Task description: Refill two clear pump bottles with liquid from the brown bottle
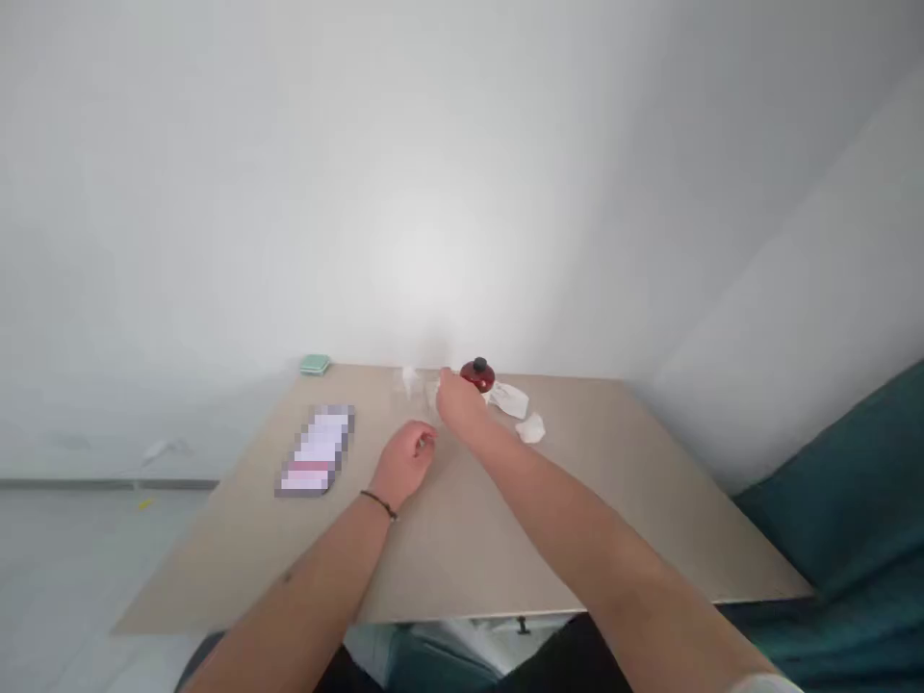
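At the far side of the beige table [650, 481], near the white wall [433, 192], the small things stood together, probably so that both hands could meet over them. A clear container [398, 393], faint against the tabletop, stood just left of the right hand [460, 404], with a white tissue [409, 378] showing at its top. The dark-red rounded container with a black top [477, 374] stood just behind that hand, partly hidden by it; a white folded tissue [510, 399] and a crumpled white tissue [531, 428] lay to its right, perhaps kept there to be within reach. The phone [316, 452] lay face up by the left hand [406, 460], likely angled for a glance, and a pale green box [316, 364] sat at the far left corner. The right hand's fingers were bent together beside the clear container; whether they pinched anything could not be told. The left hand rested lower, fingers loosely curled towards the thumb, a small gap between; whether it held something tiny was unclear.
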A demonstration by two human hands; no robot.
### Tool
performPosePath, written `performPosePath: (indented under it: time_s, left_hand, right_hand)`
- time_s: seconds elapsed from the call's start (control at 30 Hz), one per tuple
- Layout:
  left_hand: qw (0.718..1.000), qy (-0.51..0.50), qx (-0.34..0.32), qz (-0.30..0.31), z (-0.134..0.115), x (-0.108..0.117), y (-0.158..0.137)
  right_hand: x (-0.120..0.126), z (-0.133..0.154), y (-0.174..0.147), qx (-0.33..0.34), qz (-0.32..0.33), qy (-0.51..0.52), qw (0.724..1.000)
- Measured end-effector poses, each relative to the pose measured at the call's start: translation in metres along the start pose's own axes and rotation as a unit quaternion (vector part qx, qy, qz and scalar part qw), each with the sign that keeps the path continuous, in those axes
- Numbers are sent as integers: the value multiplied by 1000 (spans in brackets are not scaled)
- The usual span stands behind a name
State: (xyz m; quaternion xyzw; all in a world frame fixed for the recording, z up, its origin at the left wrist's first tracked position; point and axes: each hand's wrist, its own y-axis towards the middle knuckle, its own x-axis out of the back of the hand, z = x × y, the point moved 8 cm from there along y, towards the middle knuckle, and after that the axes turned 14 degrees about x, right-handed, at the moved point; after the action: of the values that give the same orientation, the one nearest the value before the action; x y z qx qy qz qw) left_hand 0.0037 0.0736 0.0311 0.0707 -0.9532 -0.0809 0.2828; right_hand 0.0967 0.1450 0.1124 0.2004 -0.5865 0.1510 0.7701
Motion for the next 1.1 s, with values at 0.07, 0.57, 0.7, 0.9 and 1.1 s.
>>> performPosePath:
  time_s: [0.07, 0.57, 0.7, 0.9, 1.1]
  left_hand:
    - [1000, -6, -1, -15, -2, 3, 0]
    - [999, -21, 4, 42, -17, -26, -1]
    - [987, -95, 40, 122, -10, -34, 1]
    - [968, -163, 20, 188, -4, -39, -2]
    - [970, -149, 9, 190, -7, -42, -5]
  right_hand:
    - [4, -1, -5, 4, -3, 1, 1000]
    - [11, -28, -94, 23, -97, 128, 987]
    - [1, -61, -103, 38, -210, 313, 926]
    - [-52, -77, -99, 63, -194, 469, 859]
    - [-55, -70, -98, 41, -229, 432, 871]
